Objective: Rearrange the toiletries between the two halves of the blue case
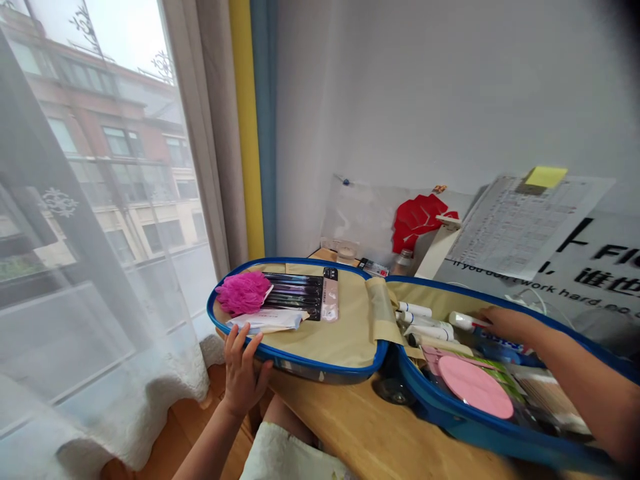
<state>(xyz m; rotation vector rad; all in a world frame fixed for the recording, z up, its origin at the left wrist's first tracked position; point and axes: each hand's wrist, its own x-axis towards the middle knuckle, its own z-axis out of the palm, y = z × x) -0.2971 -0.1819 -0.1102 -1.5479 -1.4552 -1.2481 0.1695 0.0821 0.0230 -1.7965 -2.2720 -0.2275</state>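
An open blue suitcase (pixel 325 365) with a beige lining lies spread out on the wooden table. My left hand (pixel 243 370) touches the near rim of its left half, fingers spread, holding nothing. Beside those fingers are a white packet (pixel 267 321), a magenta bath puff (pixel 243 292) and a pack of dark pens (pixel 295 293). Over the right half, my right hand (pixel 507 325) is closed on what looks like a toothpaste tube (pixel 465 321) with a white end; my fingertips are partly hidden. Near it lie white tubes (pixel 425 327), a pink round item (pixel 475 387) and a pack of cotton swabs (pixel 547 393).
The wooden table (pixel 360 427) runs under the suitcase. Behind it stand a small glass bottle (pixel 403 260) and a dark boxed item (pixel 374 267). Papers (pixel 525 227) and a red cut-out (pixel 420 223) are at the wall. A sheer curtain (pixel 115 320) hangs on the left.
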